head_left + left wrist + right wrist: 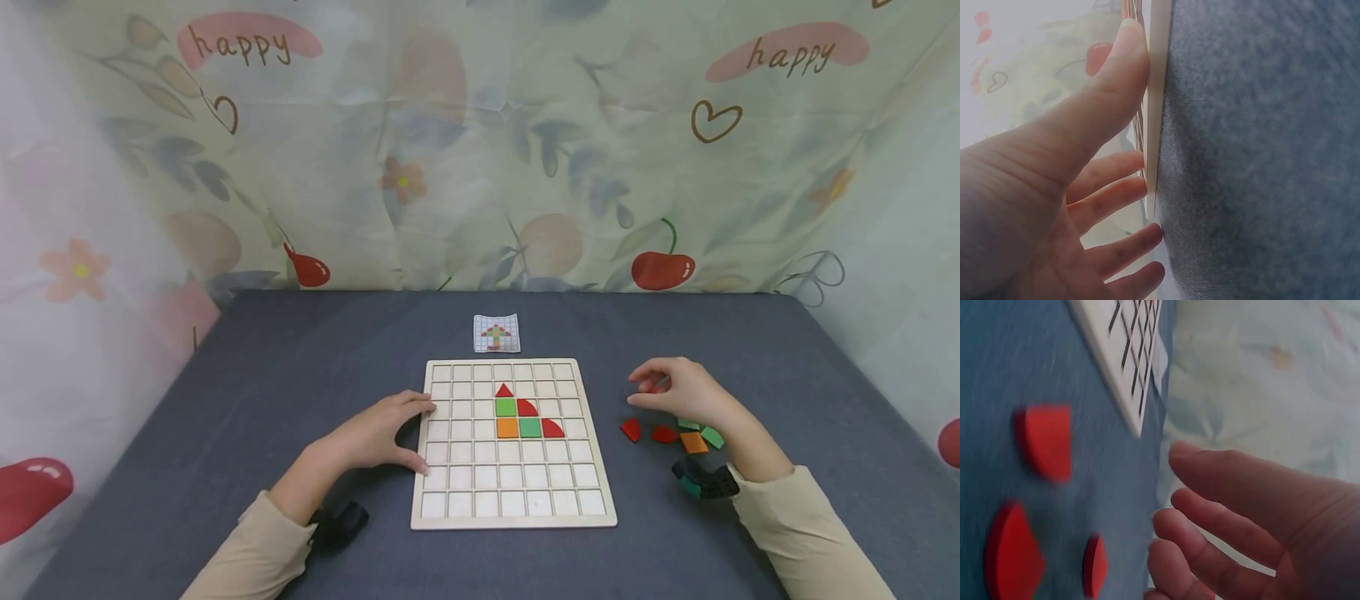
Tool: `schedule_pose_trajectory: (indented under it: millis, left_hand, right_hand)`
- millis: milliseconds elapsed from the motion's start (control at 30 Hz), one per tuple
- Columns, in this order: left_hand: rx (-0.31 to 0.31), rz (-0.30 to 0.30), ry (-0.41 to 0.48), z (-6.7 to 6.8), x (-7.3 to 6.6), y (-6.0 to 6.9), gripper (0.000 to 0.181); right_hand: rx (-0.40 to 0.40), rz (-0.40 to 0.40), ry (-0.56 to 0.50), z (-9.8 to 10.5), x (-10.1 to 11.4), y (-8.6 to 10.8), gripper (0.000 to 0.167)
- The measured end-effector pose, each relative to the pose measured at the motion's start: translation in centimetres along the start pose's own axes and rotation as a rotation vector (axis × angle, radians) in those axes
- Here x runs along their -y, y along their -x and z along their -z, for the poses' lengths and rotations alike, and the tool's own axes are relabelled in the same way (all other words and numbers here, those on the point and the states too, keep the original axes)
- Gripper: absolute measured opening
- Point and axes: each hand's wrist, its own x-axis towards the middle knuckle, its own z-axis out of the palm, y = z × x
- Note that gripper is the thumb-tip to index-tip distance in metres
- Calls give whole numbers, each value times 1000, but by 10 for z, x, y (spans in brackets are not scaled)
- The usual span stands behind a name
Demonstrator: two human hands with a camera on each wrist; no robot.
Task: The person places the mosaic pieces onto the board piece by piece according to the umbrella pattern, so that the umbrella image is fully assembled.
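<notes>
Cream cloth sleeves (247, 550) lay nearest you, at five and seven o'clock. Your left hand (378, 429), thumb and fingers spread, touched the pale wooden gridded board (517, 523) at its nine o'clock edge. Your right hand (688, 392), thumb apart from bent fingers, hung near flat red quarter-round pieces (1050, 444) at the board's three o'clock. Those looked light, stiff and smooth; pinching their side edges seemed surest.
</notes>
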Motion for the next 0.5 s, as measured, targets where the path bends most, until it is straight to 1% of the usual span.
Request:
schedule_pose_trajectory:
  millis: [133,233,500]
  left_hand:
    - [3,8,5,-1,0,-1,84]
    - [5,10,9,0,0,-1,84]
    - [3,2,7,0,1,-1,84]
  right_hand:
    - [48,-49,-5,7,-15,6,36]
    - [85,-65,6,11,-26,10,37]
    - [112,-100,69,19,-45,20,35]
